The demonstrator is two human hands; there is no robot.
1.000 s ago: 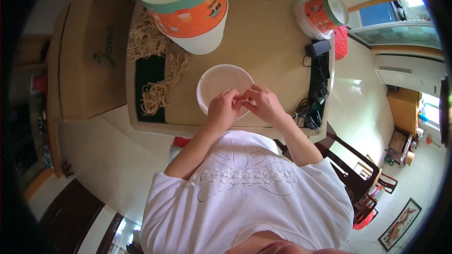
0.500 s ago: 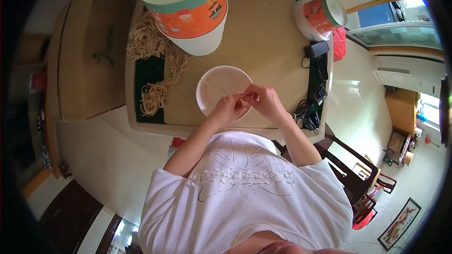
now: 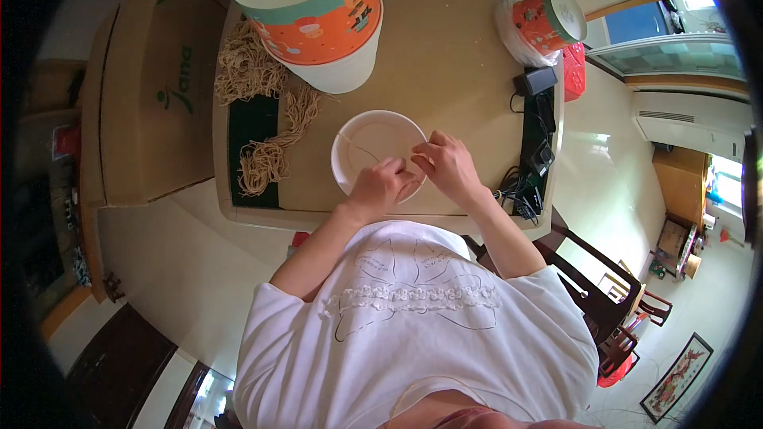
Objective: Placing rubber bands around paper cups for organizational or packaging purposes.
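Observation:
A white paper tub (image 3: 343, 165) stands in front of me with its round mouth up. A thin tan string (image 3: 362, 147) runs across its inside from the left rim to my left hand (image 3: 387, 185). That hand is closed in a pinch on the string, over the tub's near right side. My right hand (image 3: 451, 165) is by the right rim, its thumb and forefinger closed. Whatever those fingertips hold is too small to make out. A narrow gap separates the two hands.
A tall stack of orange and white paper tubs (image 3: 322, 32) stands upside down at the back left, beside tan string bundles (image 3: 266, 160). Black adapters and cables (image 3: 540, 157) lie along the right edge. A bagged smaller tub stack (image 3: 540, 24) stands back right; a cardboard box (image 3: 151, 103) is left.
My hands were together at the fingertips and have moved slightly apart. The left hand shifted a little left and down; the right turned a little. The string in the tub now shows straighter.

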